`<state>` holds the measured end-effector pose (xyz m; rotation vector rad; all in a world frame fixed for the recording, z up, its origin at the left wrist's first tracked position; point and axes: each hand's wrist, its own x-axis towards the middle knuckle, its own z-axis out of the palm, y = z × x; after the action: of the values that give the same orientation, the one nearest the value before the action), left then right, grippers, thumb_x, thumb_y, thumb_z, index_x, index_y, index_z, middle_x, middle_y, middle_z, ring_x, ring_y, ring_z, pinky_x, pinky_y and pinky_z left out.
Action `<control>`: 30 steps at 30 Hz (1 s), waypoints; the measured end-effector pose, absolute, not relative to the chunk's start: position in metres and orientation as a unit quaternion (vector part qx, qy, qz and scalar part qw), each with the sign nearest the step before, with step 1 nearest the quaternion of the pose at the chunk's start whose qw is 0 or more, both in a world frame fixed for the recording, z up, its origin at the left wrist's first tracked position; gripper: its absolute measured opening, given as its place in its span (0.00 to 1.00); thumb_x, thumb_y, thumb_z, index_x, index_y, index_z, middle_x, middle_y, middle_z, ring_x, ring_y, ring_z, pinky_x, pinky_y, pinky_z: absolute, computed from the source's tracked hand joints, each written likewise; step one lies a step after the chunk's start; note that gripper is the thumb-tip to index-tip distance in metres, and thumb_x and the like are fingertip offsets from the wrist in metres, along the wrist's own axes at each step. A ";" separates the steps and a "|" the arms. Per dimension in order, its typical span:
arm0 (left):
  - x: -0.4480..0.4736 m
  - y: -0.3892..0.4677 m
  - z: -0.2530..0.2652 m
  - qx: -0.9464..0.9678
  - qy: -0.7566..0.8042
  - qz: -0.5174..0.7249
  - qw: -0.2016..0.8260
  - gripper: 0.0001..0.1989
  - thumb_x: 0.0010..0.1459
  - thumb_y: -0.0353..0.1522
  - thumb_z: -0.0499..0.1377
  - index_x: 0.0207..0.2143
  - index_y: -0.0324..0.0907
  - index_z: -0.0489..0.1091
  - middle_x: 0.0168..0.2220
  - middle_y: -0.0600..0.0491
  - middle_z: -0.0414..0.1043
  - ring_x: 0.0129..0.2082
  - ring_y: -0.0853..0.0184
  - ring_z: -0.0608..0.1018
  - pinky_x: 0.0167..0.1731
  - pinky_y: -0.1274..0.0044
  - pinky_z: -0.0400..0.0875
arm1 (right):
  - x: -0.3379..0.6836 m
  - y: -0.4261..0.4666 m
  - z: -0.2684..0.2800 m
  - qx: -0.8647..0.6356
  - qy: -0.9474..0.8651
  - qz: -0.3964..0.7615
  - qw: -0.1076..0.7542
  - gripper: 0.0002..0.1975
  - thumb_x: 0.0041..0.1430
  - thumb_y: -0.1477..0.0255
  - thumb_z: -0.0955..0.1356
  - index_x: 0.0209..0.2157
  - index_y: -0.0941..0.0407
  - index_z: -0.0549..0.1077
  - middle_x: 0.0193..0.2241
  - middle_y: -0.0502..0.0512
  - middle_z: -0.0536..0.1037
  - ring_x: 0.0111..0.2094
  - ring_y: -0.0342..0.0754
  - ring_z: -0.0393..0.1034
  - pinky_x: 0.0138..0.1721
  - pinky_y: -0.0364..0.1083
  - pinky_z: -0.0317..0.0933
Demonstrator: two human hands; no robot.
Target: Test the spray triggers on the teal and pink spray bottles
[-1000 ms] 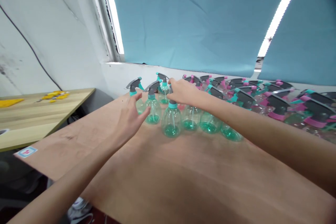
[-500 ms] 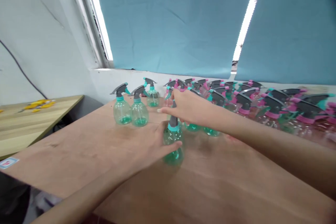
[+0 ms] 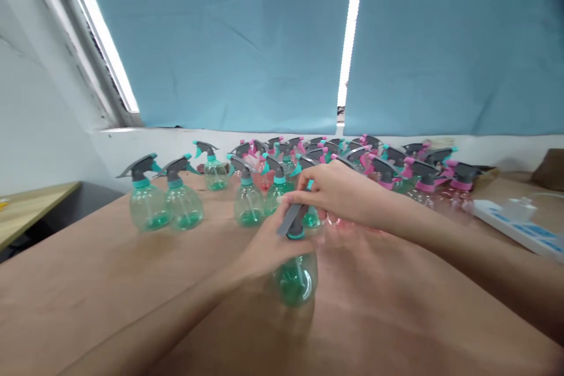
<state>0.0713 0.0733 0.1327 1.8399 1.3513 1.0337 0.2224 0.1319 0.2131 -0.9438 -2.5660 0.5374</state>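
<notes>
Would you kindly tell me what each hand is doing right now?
Left hand: closed around the upper body of a green spray bottle.
Right hand: closed on that bottle's gray spray head.

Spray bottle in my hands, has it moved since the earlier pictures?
Yes. The spray bottle has come toward you and to the right, judged against the leftmost standing bottle.

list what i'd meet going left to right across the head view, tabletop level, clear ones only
Wooden side table, leftmost green spray bottle, second green spray bottle, green spray bottle farther back, held green spray bottle, white-and-blue strip.
</notes>
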 end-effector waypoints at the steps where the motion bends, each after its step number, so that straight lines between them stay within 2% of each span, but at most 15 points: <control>1: 0.075 0.078 0.132 0.687 0.496 0.413 0.335 0.19 0.53 0.36 0.61 0.47 0.48 0.62 0.45 0.51 0.70 0.48 0.55 0.73 0.46 0.62 0.71 | 0.224 0.134 0.212 -0.327 -0.911 0.178 0.180 0.17 0.58 0.57 0.65 0.26 0.55 0.74 0.11 0.47 0.70 0.12 0.41 0.62 0.15 0.42 0.53; 4: 0.082 0.091 0.130 0.663 0.484 0.439 0.365 0.17 0.53 0.34 0.59 0.46 0.48 0.62 0.44 0.51 0.71 0.47 0.57 0.74 0.44 0.65 0.73 | 0.229 0.138 0.211 -0.318 -0.917 0.146 0.193 0.17 0.60 0.57 0.64 0.27 0.54 0.74 0.13 0.47 0.70 0.13 0.41 0.62 0.17 0.42 0.52; 8: 0.083 0.097 0.128 0.647 0.523 0.435 0.346 0.10 0.51 0.33 0.56 0.38 0.46 0.66 0.39 0.51 0.71 0.42 0.57 0.75 0.40 0.63 0.73 | 0.240 0.142 0.210 -0.302 -0.906 0.173 0.241 0.18 0.59 0.54 0.64 0.33 0.55 0.73 0.15 0.47 0.72 0.17 0.42 0.65 0.19 0.42 0.54; 11: 0.088 0.096 0.131 0.663 0.513 0.431 0.333 0.13 0.50 0.31 0.55 0.39 0.47 0.67 0.38 0.53 0.71 0.38 0.60 0.75 0.40 0.65 0.72 | 0.257 0.153 0.199 -0.292 -0.868 0.195 0.351 0.16 0.59 0.55 0.65 0.37 0.54 0.70 0.16 0.44 0.71 0.18 0.41 0.65 0.22 0.41 0.57; 14: 0.095 0.095 0.136 0.664 0.506 0.443 0.326 0.14 0.49 0.29 0.54 0.40 0.46 0.68 0.39 0.54 0.70 0.39 0.62 0.74 0.43 0.67 0.70 | 0.278 0.169 0.166 -0.309 -0.772 0.240 0.502 0.13 0.60 0.58 0.65 0.35 0.54 0.68 0.16 0.43 0.68 0.17 0.41 0.63 0.21 0.41 0.57; 16: 0.099 0.097 0.137 0.659 0.502 0.455 0.328 0.14 0.49 0.28 0.53 0.40 0.45 0.68 0.39 0.54 0.70 0.39 0.63 0.74 0.43 0.68 0.69 | 0.290 0.176 0.131 -0.322 -0.726 0.282 0.538 0.12 0.61 0.59 0.65 0.34 0.54 0.66 0.16 0.43 0.67 0.17 0.41 0.62 0.20 0.41 0.57; 18: 0.102 0.100 0.138 0.660 0.485 0.462 0.339 0.14 0.48 0.27 0.53 0.39 0.45 0.69 0.38 0.54 0.69 0.38 0.65 0.74 0.43 0.69 0.69 | 0.298 0.178 0.094 -0.332 -0.718 0.306 0.530 0.11 0.62 0.61 0.65 0.34 0.54 0.66 0.20 0.46 0.70 0.20 0.41 0.65 0.21 0.41 0.59; 22: 0.105 0.110 0.135 0.676 0.434 0.470 0.366 0.11 0.48 0.26 0.53 0.36 0.44 0.66 0.36 0.54 0.68 0.35 0.66 0.72 0.42 0.70 0.68 | 0.304 0.169 0.040 -0.350 -0.781 0.317 0.408 0.08 0.63 0.65 0.63 0.35 0.55 0.67 0.27 0.51 0.74 0.25 0.44 0.69 0.25 0.42 0.63; 24: 0.106 0.113 0.132 0.679 0.430 0.468 0.366 0.10 0.48 0.27 0.54 0.35 0.43 0.66 0.34 0.54 0.67 0.34 0.66 0.71 0.39 0.71 0.68 | 0.303 0.164 0.028 -0.335 -0.802 0.313 0.383 0.06 0.64 0.67 0.62 0.36 0.54 0.67 0.29 0.51 0.75 0.28 0.44 0.70 0.29 0.43 0.65; 30: 0.107 0.116 0.129 0.674 0.453 0.446 0.377 0.07 0.49 0.29 0.54 0.34 0.43 0.66 0.27 0.56 0.66 0.30 0.66 0.71 0.34 0.72 0.68 | 0.302 0.164 0.025 -0.322 -0.792 0.331 0.399 0.04 0.64 0.70 0.63 0.37 0.54 0.67 0.31 0.51 0.75 0.30 0.44 0.71 0.30 0.42 0.66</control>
<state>0.1070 0.1161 0.1288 1.7229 1.1589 1.1400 0.3018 0.1635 0.0254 -0.8158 -2.0046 0.8370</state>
